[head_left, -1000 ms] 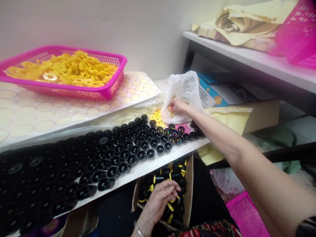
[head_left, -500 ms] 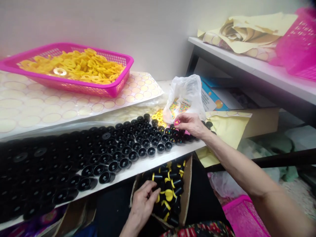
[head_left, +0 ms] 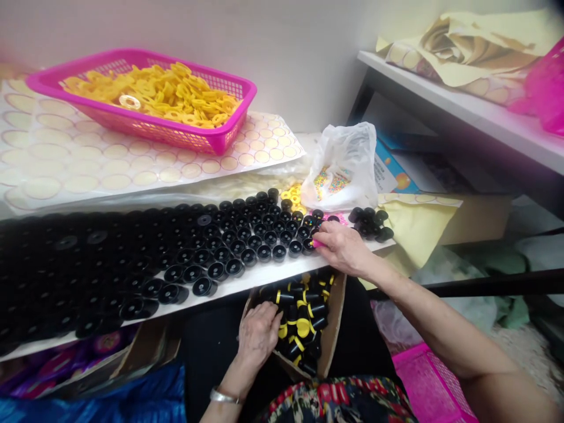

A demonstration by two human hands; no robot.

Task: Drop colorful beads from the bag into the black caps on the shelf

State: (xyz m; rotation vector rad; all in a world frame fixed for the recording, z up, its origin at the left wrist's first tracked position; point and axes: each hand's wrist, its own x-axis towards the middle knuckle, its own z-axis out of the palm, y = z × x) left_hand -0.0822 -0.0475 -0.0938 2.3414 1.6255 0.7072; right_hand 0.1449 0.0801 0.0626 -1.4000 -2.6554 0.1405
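Observation:
My right hand (head_left: 342,245) pinches a small pink cup (head_left: 315,243) with a bit of yellow in it, over the front right end of the rows of black cups (head_left: 264,253). A few of the cups near those fingers have coloured specks inside. Lower down, my left hand (head_left: 259,330) lies loosely with fingers out at the left side of a cardboard box (head_left: 337,317). Inside that box are several small black containers with yellow caps (head_left: 303,326). Behind my right hand a white plastic bag (head_left: 352,144) holds small multicoloured beads (head_left: 330,181).
A pink basket (head_left: 220,138) of yellow rings (head_left: 171,88) stands on a sheet printed with circles (head_left: 145,176) at the back left. Loose black cups (head_left: 368,222) sit right of my hand. A shelf (head_left: 423,82) juts in at right; a pink crate (head_left: 434,382) lies below.
My right hand has moved down toward the front row of black cups, still pinching the pink cup. My left hand stays by the box. The camera view has shifted slightly.

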